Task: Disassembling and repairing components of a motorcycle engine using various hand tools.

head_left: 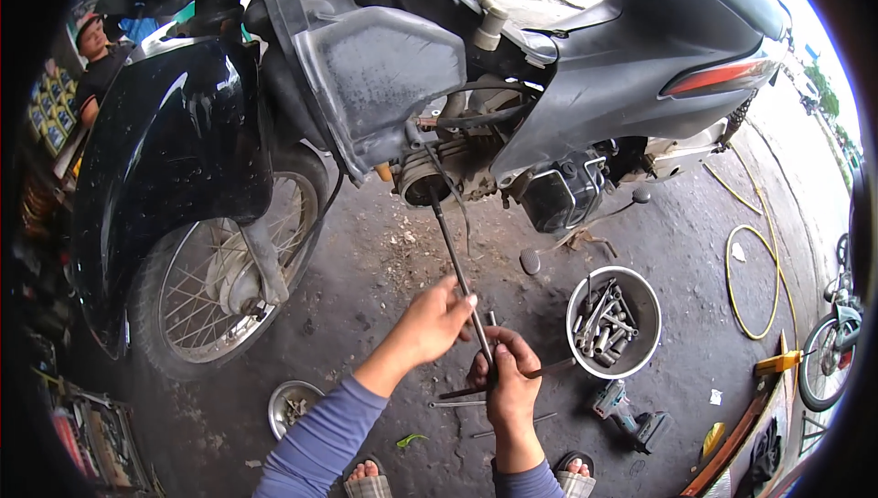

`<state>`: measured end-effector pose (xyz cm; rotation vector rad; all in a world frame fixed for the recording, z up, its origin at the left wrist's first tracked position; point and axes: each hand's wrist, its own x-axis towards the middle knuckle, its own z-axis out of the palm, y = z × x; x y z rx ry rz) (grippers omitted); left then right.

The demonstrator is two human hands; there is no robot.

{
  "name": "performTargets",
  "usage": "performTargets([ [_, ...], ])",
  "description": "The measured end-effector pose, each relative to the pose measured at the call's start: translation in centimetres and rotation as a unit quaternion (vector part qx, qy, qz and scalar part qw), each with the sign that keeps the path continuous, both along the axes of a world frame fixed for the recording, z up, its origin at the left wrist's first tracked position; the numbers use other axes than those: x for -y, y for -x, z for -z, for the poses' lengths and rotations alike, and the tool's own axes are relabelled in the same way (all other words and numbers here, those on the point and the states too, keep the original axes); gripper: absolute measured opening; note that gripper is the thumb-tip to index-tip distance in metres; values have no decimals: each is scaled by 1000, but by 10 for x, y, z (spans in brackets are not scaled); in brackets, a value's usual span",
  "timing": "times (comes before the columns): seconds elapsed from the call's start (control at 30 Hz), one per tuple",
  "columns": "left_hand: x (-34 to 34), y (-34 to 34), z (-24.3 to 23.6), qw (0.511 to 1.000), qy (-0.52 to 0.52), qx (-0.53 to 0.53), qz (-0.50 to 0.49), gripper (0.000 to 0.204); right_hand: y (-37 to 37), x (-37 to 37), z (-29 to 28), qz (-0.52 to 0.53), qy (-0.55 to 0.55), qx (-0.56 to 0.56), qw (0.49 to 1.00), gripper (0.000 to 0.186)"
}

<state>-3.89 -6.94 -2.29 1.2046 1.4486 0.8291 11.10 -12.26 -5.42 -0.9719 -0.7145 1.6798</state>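
Observation:
A long dark T-handle wrench (450,240) slants up from my hands, its far end inside the round opening of the motorbike's engine (423,182). My left hand (433,322) holds the shaft partway down, thumb and fingers against it. Closer to me, my right hand (510,379) is closed round the handle end, where the crossbar juts out to both sides. What the wrench tip touches inside the opening is hidden. A loose black cable hangs beside the opening.
A metal bowl (656,326) of sockets and wrenches stands at the right, a cordless power tool (631,417) below it. A smaller dish (275,406) of small parts lies left. Thin rods lie near my feet. The front wheel (157,315) stands left; a yellow hose (729,271) curls right.

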Motion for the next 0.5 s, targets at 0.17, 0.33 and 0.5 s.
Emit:
performTargets([
  [0.17,83,-46,-28,983,-74,-160,-56,37,3,-6,-14,29,-175,193,965,29],
  [0.33,80,-85,-36,949,-86,-265,-147,34,-18,-12,-8,-155,-100,-189,965,85],
  [0.5,71,-97,-26,942,-95,-281,-157,39,-145,-21,174,280,110,-478,825,90],
])
